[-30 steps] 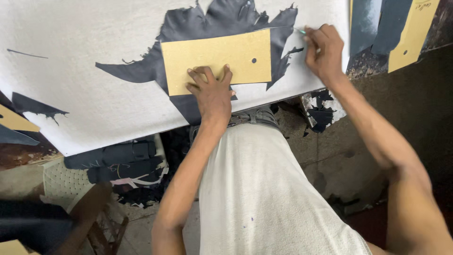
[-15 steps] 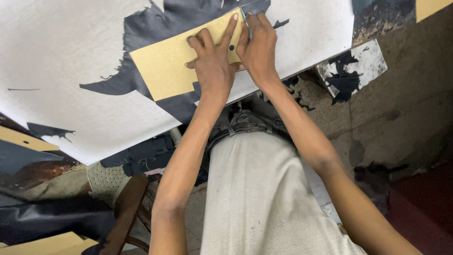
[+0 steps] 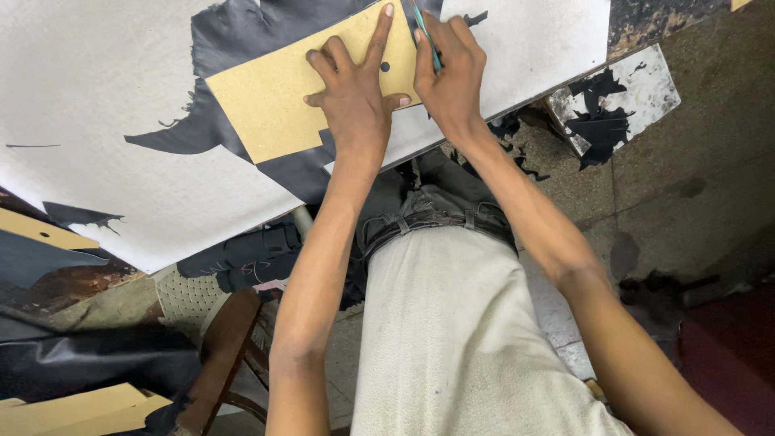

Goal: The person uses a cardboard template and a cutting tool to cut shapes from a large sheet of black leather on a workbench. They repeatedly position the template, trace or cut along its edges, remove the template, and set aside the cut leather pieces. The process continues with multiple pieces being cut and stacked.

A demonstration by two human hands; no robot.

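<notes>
My left hand [image 3: 355, 101] released, flat on one tan card [image 3: 299, 93], card lying on one dark leather piece [image 3: 242, 48] on the white worktop [image 3: 97, 121], my right grip [image 3: 452, 77] clenched around one teal pen [image 3: 426, 34] at the card's right edge, one hole in the card just beside my index finger.

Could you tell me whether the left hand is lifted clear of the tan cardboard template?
No, the left hand lies flat on the tan cardboard template, fingers spread, pressing it onto the dark sheet.

Left hand [image 3: 355, 101] flat on tan card template [image 3: 282, 101]; right hand [image 3: 450, 77] grips teal pen [image 3: 428, 36] (over dark leather [image 3: 242, 40])
</notes>
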